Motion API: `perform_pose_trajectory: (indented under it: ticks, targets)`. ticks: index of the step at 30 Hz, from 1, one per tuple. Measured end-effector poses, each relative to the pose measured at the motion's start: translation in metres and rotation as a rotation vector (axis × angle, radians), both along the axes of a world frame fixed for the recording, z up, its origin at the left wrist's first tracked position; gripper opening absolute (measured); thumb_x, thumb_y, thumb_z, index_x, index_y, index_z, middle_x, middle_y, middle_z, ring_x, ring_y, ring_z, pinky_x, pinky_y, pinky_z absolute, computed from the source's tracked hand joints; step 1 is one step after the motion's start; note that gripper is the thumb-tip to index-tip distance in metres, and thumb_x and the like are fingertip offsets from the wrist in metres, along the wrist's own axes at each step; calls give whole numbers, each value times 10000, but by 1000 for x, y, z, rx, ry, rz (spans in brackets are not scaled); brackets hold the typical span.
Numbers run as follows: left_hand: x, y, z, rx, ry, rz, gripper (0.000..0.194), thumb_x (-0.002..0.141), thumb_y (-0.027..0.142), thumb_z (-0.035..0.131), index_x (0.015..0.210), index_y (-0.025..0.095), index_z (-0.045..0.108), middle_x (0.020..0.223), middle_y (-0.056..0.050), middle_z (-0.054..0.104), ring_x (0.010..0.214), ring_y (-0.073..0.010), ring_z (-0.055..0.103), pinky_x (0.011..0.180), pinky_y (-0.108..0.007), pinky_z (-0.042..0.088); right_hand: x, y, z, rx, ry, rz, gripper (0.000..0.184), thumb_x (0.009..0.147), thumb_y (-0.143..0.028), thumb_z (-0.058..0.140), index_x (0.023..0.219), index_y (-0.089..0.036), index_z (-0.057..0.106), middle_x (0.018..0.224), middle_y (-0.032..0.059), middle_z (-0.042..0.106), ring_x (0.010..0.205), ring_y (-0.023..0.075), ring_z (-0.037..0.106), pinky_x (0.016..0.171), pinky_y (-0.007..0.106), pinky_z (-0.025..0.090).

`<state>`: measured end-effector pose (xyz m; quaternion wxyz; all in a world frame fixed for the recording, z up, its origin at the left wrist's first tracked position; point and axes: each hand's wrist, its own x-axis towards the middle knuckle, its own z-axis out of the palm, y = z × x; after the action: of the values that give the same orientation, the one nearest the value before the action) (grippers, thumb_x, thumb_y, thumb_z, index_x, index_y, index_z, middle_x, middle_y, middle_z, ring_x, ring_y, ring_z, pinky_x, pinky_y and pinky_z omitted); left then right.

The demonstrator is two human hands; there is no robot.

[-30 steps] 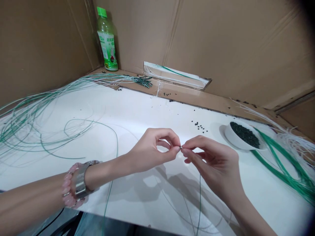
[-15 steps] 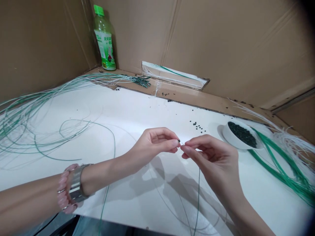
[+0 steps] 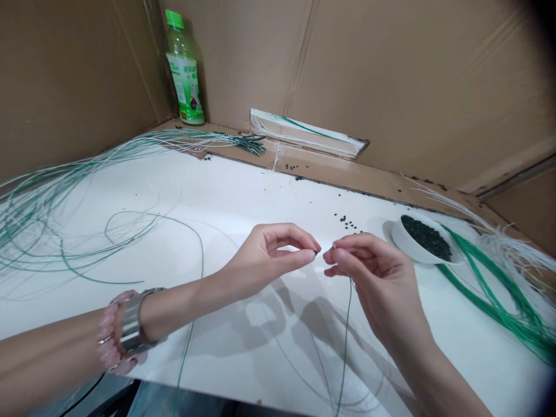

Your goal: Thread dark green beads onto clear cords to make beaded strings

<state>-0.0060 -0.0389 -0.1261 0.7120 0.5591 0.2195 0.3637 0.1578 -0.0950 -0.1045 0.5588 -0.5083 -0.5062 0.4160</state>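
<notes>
My left hand pinches a tiny dark bead between thumb and forefinger. My right hand is closed on a thin green wire, which hangs from the fingers down over the table's front edge. The wire's tip is hidden by my fingers. A small gap separates the fingertips of the two hands. A white bowl of dark beads stands to the right of my right hand, and loose beads lie just behind it.
Bundles of green and white wire spread over the white table's left side, with more at right. Beaded strands lie at the back, near a green-capped plastic bottle. Cardboard walls enclose the back.
My hands have drawn slightly apart, with the right fingertips moving away from the left. The view has shifted slightly. The bead stays in my left fingers.
</notes>
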Motion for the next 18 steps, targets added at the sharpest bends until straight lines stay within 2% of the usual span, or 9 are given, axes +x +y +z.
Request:
perform_pose_trajectory:
  ticks: [5, 7, 10, 14, 18]
  targets:
    - [8, 1, -8, -156, 91, -162, 85, 788, 206, 611, 754, 152, 555, 1088, -74, 626, 1031, -151, 578, 912, -296, 410, 3, 10, -7, -143, 464, -133, 161, 702, -275, 726, 835, -245, 641, 743, -29, 634, 708, 84, 619, 683, 189, 552]
    - [11, -1, -11, -184, 78, -217, 92, 798, 223, 596, 768, 156, 541, 1144, -91, 609, 1085, -162, 555, 939, -311, 386, 0, 14, -9, -166, 567, -202, 197, 686, -269, 737, 849, -250, 628, 765, -39, 620, 744, 76, 613, 775, 204, 537]
    - [16, -4, -11, -171, 89, -245, 103, 815, 255, 572, 789, 161, 537, 1196, -97, 572, 1158, -175, 495, 971, -320, 340, -5, 15, -11, -113, 509, -266, 226, 693, -289, 728, 887, -262, 616, 789, -34, 618, 839, 99, 612, 858, 262, 505]
    - [20, -11, -8, -137, 66, -296, 137, 802, 311, 565, 776, 187, 513, 1084, -51, 573, 1090, -189, 480, 946, -342, 327, -11, 14, -14, -37, 329, -295, 266, 684, -338, 732, 906, -259, 609, 860, -2, 648, 920, 152, 607, 754, 270, 505]
    - [24, -12, -6, -146, 24, -337, 175, 775, 357, 585, 801, 194, 529, 892, -17, 517, 907, -158, 473, 865, -309, 337, -8, 17, -15, -101, 461, -292, 300, 674, -330, 748, 934, -266, 612, 865, -17, 655, 904, 120, 608, 805, 258, 503]
